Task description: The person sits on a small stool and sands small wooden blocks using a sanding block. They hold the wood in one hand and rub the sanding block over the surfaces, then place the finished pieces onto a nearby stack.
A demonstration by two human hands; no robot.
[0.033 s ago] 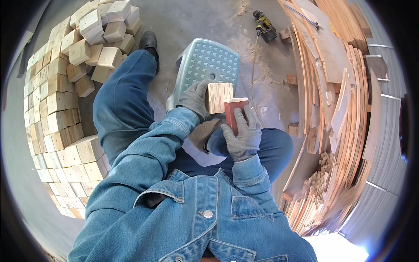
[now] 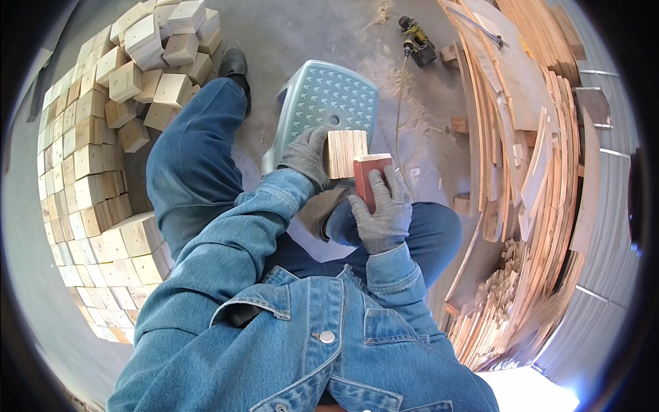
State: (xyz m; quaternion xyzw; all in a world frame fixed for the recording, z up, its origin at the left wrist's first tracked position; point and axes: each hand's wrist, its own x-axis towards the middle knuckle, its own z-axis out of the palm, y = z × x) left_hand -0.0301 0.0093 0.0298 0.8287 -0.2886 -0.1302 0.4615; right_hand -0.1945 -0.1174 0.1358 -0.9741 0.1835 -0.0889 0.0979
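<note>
In front of my lap, my left hand (image 2: 306,158), in a grey knit glove, is closed on a pale wooden block (image 2: 347,154) with a lined, layered grain. My gloved right hand (image 2: 384,216) grips a sanding block (image 2: 371,180), a flat piece with a reddish-brown face and a pale wooden top edge. The sanding block's upper left corner overlaps the wooden block's lower right corner. Both are held up over the near end of a light blue-green plastic step stool (image 2: 328,89). My left fingertips are partly hidden behind the wooden block.
Many similar wooden blocks (image 2: 99,160) are stacked at the left, some loosely piled on top. A yellow and black cordless drill (image 2: 417,42) lies on the floor at the far right of the stool. Long boards and offcuts (image 2: 511,172) line the right side. Sawdust (image 2: 398,89) marks the floor.
</note>
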